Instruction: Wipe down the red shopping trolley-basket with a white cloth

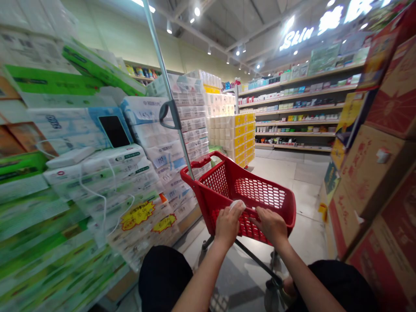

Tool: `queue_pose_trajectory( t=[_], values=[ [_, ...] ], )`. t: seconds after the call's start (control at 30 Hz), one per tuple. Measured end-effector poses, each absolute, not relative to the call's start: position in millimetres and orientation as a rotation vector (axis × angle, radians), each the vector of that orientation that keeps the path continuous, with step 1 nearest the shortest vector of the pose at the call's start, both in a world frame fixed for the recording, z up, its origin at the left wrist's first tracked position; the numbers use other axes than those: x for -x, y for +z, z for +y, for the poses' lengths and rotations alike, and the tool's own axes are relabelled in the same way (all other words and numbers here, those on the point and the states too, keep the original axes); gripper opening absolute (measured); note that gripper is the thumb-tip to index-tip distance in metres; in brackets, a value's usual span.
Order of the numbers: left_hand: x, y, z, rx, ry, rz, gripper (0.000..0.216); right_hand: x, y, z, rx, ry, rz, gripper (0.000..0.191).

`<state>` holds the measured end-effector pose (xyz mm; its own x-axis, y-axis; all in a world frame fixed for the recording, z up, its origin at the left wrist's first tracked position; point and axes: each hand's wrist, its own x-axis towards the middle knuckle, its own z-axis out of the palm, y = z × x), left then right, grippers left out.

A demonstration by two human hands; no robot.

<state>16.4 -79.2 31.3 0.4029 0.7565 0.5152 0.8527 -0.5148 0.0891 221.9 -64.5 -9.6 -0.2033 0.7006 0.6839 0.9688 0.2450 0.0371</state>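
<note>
We judge the red perforated plastic trolley basket [260, 193], directly under both grips, light, stiff and free-rolling: take it by the near rim. left hand [228, 225] grip is closed on a small soft white cloth [238, 203] pressed to that rim. right hand [272, 226] fingers are hooked over the rim alongside.

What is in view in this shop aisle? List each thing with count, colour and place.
red basket: one, red, wheeled, centre floor.
handle pole: one, grey, rising from the basket.
white cloth: one, white, on the basket's near rim.
paper packs: many, white and green, stacked left.
price tags: two, yellow, on those packs.
phone: one, dark screen, propped among packs.
cartons: several, red-brown, stacked right.
shelves: several, pale, far wall.
left hand: one, holding the white cloth.
right hand: one, gripping the basket rim.
</note>
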Motion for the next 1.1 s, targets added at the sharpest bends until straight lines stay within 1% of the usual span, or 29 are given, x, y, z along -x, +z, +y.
queue_pose_trajectory(
  t=[0.17, 0.27, 0.37, 0.5, 0.63, 0.7, 0.87, 0.97, 1.1],
  values=[
    [12.6, 41.7, -65.1, 2.308, -0.759, -1.607, 0.061, -216.5, -7.8, -65.2, 1.532, -0.662, -1.981, 0.034],
    [-8.5, 33.1, -71.4, 2.328, -0.771, -1.603, 0.062, -213.7, -6.6, -65.0, 1.539, -0.643, -1.980, 0.032],
    [-43.0, 18.9, -85.1, 2.439, -0.772, -1.499, 0.062, -213.6, -5.9, -64.9, 1.521, -0.616, -1.989, 0.027],
    [-64.0, 12.0, -96.4, 2.514, -0.772, -1.401, 0.058, -216.5, -5.8, -65.7, 1.494, -0.594, -1.988, 0.020],
    [-37.0, 25.2, -87.6, 2.516, -0.716, -1.367, 0.059, -218.6, -6.4, -66.1, 1.518, -0.626, -1.987, 0.030],
    [-14.4, 33.8, -78.4, 2.442, -0.709, -1.445, 0.062, -218.4, -6.4, -66.2, 1.525, -0.646, -1.984, 0.034],
    [20.7, 43.5, -62.2, 2.290, -0.714, -1.625, 0.063, -215.2, -5.1, -66.3, 1.505, -0.671, -1.979, 0.037],
    [10.2, 37.7, -64.8, 2.286, -0.735, -1.652, 0.065, -213.6, -4.4, -65.9, 1.513, -0.656, -1.975, 0.037],
    [-28.4, 22.3, -80.4, 2.379, -0.736, -1.602, 0.067, -214.0, -5.2, -65.2, 1.525, -0.638, -1.983, 0.034]
  ],
)
